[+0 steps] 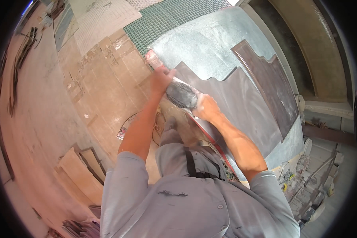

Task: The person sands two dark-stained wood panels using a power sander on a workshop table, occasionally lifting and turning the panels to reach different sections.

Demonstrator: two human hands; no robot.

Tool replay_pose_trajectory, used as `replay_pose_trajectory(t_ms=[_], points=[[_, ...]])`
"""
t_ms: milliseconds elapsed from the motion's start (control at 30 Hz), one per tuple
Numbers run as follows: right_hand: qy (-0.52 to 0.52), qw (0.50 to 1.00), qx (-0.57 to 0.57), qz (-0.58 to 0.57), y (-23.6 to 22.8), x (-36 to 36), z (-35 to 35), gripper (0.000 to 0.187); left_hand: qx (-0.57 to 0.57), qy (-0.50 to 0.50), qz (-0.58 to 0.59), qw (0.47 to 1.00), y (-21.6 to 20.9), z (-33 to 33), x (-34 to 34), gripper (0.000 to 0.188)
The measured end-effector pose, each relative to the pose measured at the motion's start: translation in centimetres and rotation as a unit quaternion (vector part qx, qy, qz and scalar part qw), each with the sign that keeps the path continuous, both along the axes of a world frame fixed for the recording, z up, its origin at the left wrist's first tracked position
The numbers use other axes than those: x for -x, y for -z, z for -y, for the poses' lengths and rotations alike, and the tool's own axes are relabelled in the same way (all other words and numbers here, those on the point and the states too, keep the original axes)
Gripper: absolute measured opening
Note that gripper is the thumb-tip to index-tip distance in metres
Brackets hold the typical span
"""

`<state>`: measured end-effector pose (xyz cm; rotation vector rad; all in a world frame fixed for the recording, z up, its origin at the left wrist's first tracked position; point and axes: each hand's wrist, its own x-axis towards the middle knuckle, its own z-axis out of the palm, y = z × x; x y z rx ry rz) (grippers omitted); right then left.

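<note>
My right hand (207, 107) is closed around one end of a dark oval sanding pad (181, 95) with a ridged rim. The pad is at the near left edge of a large grey-brown panel (236, 105) with a wavy cut-out end. At the panel's left corner, my left hand (161, 80) grips the edge, its fingertips partly over the top. Beyond lies a second, darker panel (271, 85), also with a curved end. Both panels rest on a dusty, pale blue-green work surface (210, 41) with a red edge.
Green grating (162, 23) lies past the work surface. Flattened cardboard (115, 79) covers the floor to the left, with a cord (133, 117) on it. Board pieces (81, 166) lie at the lower left. Assorted clutter (305, 178) is at the lower right.
</note>
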<state>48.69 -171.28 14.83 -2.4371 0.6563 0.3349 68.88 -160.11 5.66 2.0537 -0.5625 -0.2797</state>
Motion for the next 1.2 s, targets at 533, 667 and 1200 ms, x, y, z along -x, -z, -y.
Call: replay_pose_trajectory(t_ms=[533,667,1200], points=[[0.178,0.979,-0.103,0.011,1.2,10.2,-2.4,0.088,-0.086,0.221,-0.034,0.971,-1.4,5.6,5.3,0.044],[0.244,0.964,-0.105,-0.014,-0.2,22.4,-2.5,0.099,-0.092,0.283,-0.003,0.955,-2.9,8.3,18.6,0.039],[0.460,0.875,-0.141,0.051,-1.6,66.2,1.9,0.069,-0.132,0.521,-0.028,0.843,-4.6,17.4,64.4,0.032]])
